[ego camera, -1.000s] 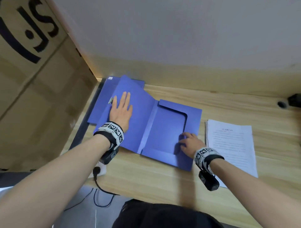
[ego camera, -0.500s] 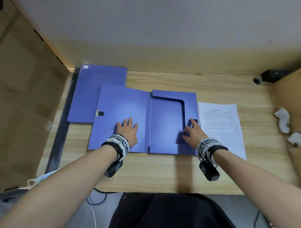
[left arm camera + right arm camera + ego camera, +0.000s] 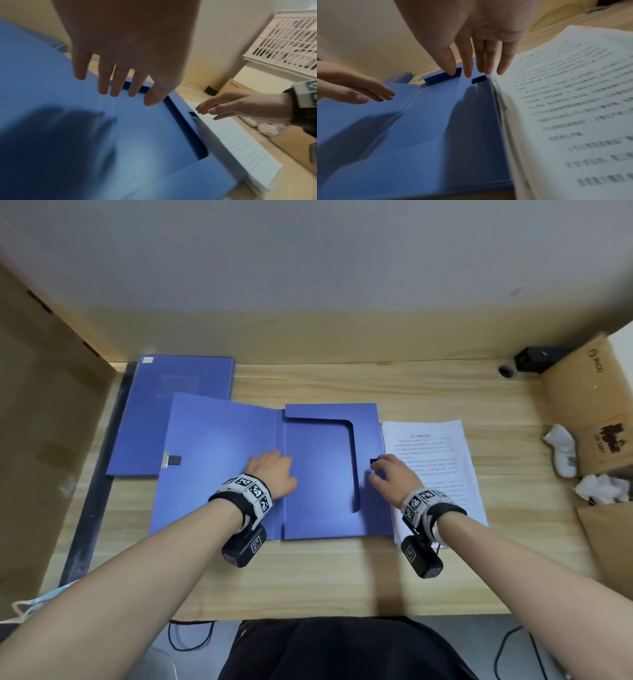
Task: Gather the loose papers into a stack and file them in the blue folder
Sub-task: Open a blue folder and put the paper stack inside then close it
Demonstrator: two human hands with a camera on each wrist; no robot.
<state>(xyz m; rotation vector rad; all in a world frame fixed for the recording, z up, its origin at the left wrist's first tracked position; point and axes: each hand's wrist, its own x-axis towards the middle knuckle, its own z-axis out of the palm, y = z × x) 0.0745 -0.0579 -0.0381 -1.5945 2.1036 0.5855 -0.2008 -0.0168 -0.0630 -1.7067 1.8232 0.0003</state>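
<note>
The blue folder (image 3: 219, 460) lies open and flat on the wooden desk (image 3: 308, 577), its pocket half (image 3: 318, 474) on the right. My left hand (image 3: 270, 472) is over the folder by the spine, fingers straight and spread, holding nothing (image 3: 120, 54). My right hand (image 3: 394, 477) is at the folder's right edge beside a small black tab (image 3: 373, 462), fingers extended downward (image 3: 479, 40). The stack of printed papers (image 3: 435, 467) lies just right of the folder, touching its edge (image 3: 573, 108).
A second, closed blue folder (image 3: 171, 405) lies at the back left, partly under the open one. Cardboard box (image 3: 589, 405), crumpled tissues (image 3: 599, 489) and a black device (image 3: 537, 359) sit at the right. A cardboard panel (image 3: 44, 440) bounds the left.
The open folder now lies square to the desk edge against the papers. My left hand slid right from the left flap to the spine. My right hand moved from the pocket to the right edge.
</note>
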